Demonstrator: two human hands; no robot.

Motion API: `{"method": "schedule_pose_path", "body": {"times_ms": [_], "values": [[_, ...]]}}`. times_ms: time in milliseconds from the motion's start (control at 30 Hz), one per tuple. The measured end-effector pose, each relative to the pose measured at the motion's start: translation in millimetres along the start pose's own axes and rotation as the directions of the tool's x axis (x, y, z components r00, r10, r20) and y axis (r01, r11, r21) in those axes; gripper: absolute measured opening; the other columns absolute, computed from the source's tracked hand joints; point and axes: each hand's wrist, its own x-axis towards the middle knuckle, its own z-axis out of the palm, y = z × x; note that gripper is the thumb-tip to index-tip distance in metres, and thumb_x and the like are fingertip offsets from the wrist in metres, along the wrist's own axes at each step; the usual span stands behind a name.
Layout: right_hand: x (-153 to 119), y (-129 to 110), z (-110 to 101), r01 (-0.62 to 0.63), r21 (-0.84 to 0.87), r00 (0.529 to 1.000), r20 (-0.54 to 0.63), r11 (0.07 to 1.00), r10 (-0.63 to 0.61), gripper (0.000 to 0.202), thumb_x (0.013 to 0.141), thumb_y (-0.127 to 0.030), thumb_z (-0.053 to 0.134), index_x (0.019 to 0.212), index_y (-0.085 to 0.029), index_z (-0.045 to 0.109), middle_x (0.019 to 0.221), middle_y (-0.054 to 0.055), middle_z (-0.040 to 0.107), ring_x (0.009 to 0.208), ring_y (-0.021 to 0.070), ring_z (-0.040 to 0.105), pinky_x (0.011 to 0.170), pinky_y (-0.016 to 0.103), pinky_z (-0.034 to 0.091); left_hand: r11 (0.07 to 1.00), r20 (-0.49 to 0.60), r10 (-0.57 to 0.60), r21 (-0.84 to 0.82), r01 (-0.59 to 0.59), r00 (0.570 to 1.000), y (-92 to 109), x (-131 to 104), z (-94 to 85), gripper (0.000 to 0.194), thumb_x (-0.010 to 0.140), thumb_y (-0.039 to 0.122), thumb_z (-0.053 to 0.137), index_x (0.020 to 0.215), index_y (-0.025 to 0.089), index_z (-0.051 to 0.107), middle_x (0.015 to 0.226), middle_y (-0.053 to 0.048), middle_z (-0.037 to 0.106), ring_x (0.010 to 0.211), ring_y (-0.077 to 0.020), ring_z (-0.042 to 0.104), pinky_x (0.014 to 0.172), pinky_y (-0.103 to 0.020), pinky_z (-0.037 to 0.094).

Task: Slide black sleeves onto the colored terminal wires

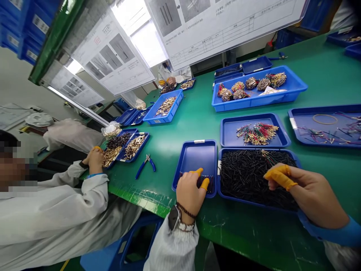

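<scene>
My left hand (193,188), with yellow finger covers, reaches into a small blue tray (197,158). Its thumb and forefinger are bent around dark, thin pieces (208,182) at the tray's near end; whether it grips any is hidden. My right hand (296,182) is over the right part of a wider tray heaped with black tubes (245,173). Its covered fingertips are pinched together, and anything between them is too small to make out. A few wires with gold tips (266,155) lie on the black tubes.
Behind are a tray of coloured wires (229,130), a tray of bundles (256,101) and a tray of loose wires (303,137). Pliers (146,162) lie left. A person (56,214) sits at far left beside trays of metal parts (135,146); printed sheets hang above.
</scene>
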Motion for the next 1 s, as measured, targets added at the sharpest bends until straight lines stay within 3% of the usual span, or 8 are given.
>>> {"method": "schedule_pose_path", "body": {"times_ms": [200, 300, 400, 500, 600, 700, 800, 1000], "values": [[3, 3, -9, -0.001, -0.022, 1.000, 0.000, 1.000, 0.001, 0.019, 0.078, -0.036, 0.056, 0.076, -0.021, 0.067, 0.064, 0.003, 0.063, 0.065, 0.0208, 0.058, 0.063, 0.033, 0.049, 0.990, 0.076, 0.084, -0.123, -0.075, 0.994, -5, 13, 16.5, 0.054, 0.064, 0.017, 0.072, 0.116, 0.019, 0.056, 0.113, -0.010, 0.056, 0.114, -0.0260, 0.047, 0.097, -0.042, 0.038], [8, 2, -24, 0.008, -0.004, 0.976, -0.216, 1.000, -0.008, 0.016, 0.078, -0.034, 0.057, 0.080, -0.021, 0.066, 0.064, 0.002, 0.061, 0.062, 0.0190, 0.057, 0.059, 0.031, 0.048, 0.978, 0.076, 0.112, -0.187, -0.096, 0.991, -9, 12, 18.8, 0.054, 0.068, 0.013, 0.066, 0.120, 0.020, 0.053, 0.115, -0.010, 0.054, 0.116, -0.0254, 0.045, 0.100, -0.043, 0.036], [17, 2, -38, -0.001, -0.113, 0.926, -0.374, 0.994, -0.042, 0.014, 0.075, -0.032, 0.060, 0.083, -0.021, 0.065, 0.061, 0.000, 0.058, 0.056, 0.0165, 0.053, 0.055, 0.030, 0.045, 0.965, -0.017, 0.100, -0.242, -0.102, 0.995, -4, 18, 16.0, 0.056, 0.076, 0.015, 0.058, 0.129, 0.019, 0.042, 0.123, -0.012, 0.047, 0.121, -0.0249, 0.040, 0.102, -0.044, 0.034], [31, 4, -41, 0.000, -0.447, 0.955, -0.265, 0.895, -0.132, 0.011, 0.072, -0.028, 0.061, 0.080, -0.020, 0.065, 0.064, 0.000, 0.057, 0.055, 0.0166, 0.052, 0.054, 0.030, 0.042, 0.941, -0.108, 0.130, -0.300, -0.156, 0.986, 18, 31, 10.0, 0.055, 0.080, 0.019, 0.055, 0.132, 0.016, 0.037, 0.126, -0.013, 0.046, 0.122, -0.0245, 0.039, 0.102, -0.043, 0.035], [47, 10, -33, 0.085, -0.672, 0.974, -0.101, 0.736, -0.204, 0.010, 0.075, -0.026, 0.057, 0.080, -0.020, 0.062, 0.078, 0.004, 0.059, 0.062, 0.0177, 0.055, 0.058, 0.030, 0.041, 0.912, -0.104, 0.245, -0.313, -0.265, 0.964, 55, 49, 5.0, 0.046, 0.080, 0.020, 0.056, 0.125, 0.017, 0.046, 0.120, -0.010, 0.053, 0.116, -0.0239, 0.045, 0.100, -0.042, 0.036], [61, 16, -23, 0.089, -0.755, 0.986, -0.026, 0.650, -0.165, 0.012, 0.078, -0.028, 0.053, 0.081, -0.019, 0.059, 0.085, 0.006, 0.058, 0.071, 0.0201, 0.057, 0.058, 0.030, 0.039, 0.884, -0.062, 0.365, -0.291, -0.367, 0.929, 92, 62, 7.4, 0.035, 0.081, 0.022, 0.056, 0.116, 0.018, 0.055, 0.109, -0.008, 0.058, 0.106, -0.0228, 0.050, 0.095, -0.039, 0.039], [69, 21, -18, 0.089, -0.777, 0.991, 0.005, 0.623, -0.134, 0.006, 0.077, -0.024, 0.052, 0.074, -0.019, 0.055, 0.079, 0.005, 0.057, 0.067, 0.0195, 0.056, 0.054, 0.028, 0.037, 0.880, -0.032, 0.409, -0.251, -0.404, 0.912, 114, 71, 18.3, 0.028, 0.083, 0.018, 0.052, 0.109, 0.020, 0.060, 0.103, -0.006, 0.060, 0.101, -0.0217, 0.052, 0.091, -0.038, 0.040], [64, 16, -18, 0.171, -0.754, 0.982, 0.081, 0.634, -0.169, 0.007, 0.077, -0.014, 0.048, 0.074, -0.020, 0.051, 0.080, 0.003, 0.056, 0.071, 0.0175, 0.055, 0.060, 0.027, 0.040, 0.908, -0.012, 0.397, -0.145, -0.394, 0.918, 119, 77, 37.2, 0.022, 0.085, 0.019, 0.048, 0.103, 0.021, 0.062, 0.099, -0.006, 0.061, 0.093, -0.0214, 0.053, 0.079, -0.035, 0.040]]}}
